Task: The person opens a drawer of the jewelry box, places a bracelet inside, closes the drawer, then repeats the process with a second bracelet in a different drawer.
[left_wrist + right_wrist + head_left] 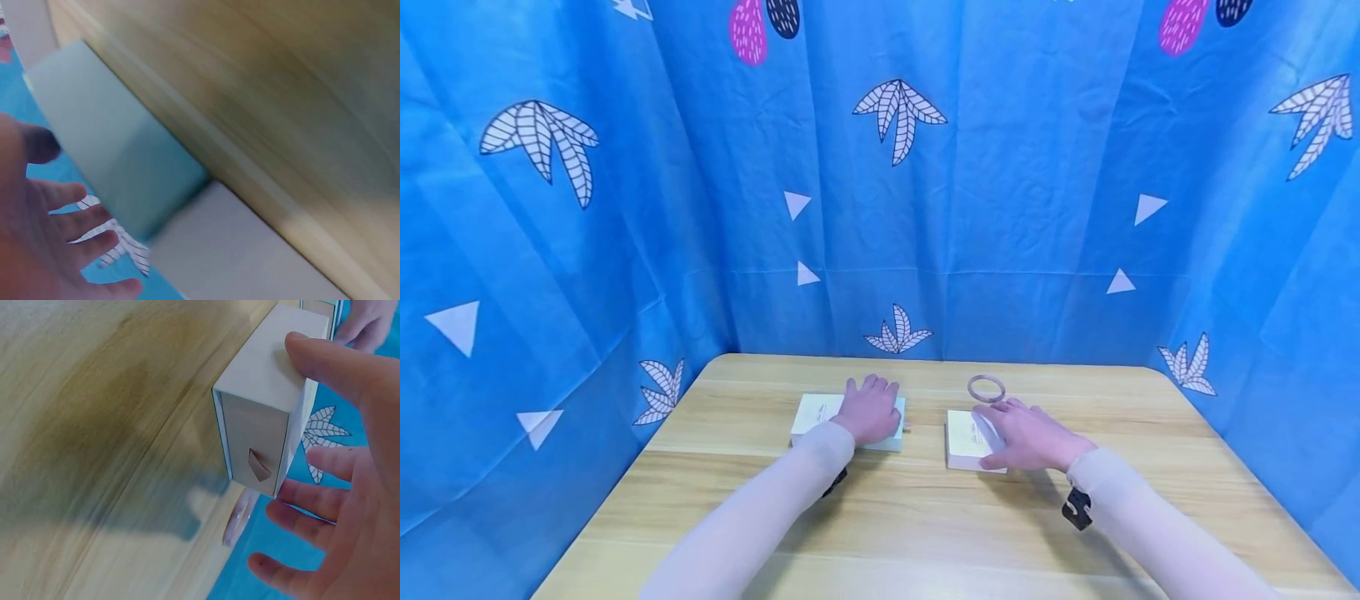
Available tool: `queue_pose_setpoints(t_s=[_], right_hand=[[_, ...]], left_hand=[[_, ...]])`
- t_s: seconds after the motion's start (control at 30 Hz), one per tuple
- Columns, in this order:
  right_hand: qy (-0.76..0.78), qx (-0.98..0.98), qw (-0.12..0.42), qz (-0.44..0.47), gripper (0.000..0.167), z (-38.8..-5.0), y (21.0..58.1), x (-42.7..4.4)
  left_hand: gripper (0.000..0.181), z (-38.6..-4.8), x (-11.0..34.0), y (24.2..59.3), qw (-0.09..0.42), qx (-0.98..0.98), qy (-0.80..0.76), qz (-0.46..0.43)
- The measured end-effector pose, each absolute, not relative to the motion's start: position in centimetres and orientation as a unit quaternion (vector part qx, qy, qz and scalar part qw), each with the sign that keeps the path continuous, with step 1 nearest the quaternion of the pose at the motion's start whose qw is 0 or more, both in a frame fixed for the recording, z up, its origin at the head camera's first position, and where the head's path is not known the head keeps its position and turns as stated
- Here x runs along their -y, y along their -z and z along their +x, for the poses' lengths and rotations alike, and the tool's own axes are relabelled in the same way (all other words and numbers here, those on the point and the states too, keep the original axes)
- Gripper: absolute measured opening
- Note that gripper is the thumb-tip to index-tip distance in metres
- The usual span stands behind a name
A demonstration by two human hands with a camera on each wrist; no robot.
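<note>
On the left, a white box [811,412] with small print on top touches a light blue box [889,442]. My left hand [871,412] lies over the light blue one, fingers extended. In the left wrist view its thumb is at that box's edge, and the fingers are spread and relaxed. Another white box [964,435] with print stands to the right. My right hand [1028,435] reaches over its right part, thumb against the near side and fingers loosely spread at the far side. The right wrist view shows a ribbon tab [258,465] on this box's end.
Behind the right-hand box lies a pale purple ring-shaped bangle [987,388] on the wooden table [880,525]. A blue patterned curtain [1030,208] hangs behind and at both sides. Black straps [1077,508] show at the wrists.
</note>
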State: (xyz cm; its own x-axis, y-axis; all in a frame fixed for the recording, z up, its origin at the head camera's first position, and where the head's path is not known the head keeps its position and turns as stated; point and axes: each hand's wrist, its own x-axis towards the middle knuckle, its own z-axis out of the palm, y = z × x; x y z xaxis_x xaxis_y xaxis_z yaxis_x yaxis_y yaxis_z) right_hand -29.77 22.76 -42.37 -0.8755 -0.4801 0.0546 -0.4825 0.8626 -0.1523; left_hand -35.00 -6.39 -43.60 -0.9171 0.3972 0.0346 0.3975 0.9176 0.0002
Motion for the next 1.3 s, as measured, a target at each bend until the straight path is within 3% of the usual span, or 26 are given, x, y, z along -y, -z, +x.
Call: queue_pose_setpoints(t_s=[0.7, 0.9, 1.3], right_hand=[[-0.101, 0.96, 0.029, 0.26, 0.098, -29.9, 43.0, -22.1], [-0.108, 0.957, 0.032, 0.269, 0.1, -29.9, 43.1, -21.9], [-0.12, 0.957, 0.023, 0.265, 0.101, -30.1, 43.5, -22.2]], left_hand=[[0.059, -32.3, -3.2, 43.9, 0.014, 0.964, 0.006, -0.266], [0.06, -32.7, -4.4, 44.4, 0.022, 0.965, -0.014, -0.261], [0.072, -32.8, -4.6, 45.4, -0.009, 0.97, 0.013, -0.242]])
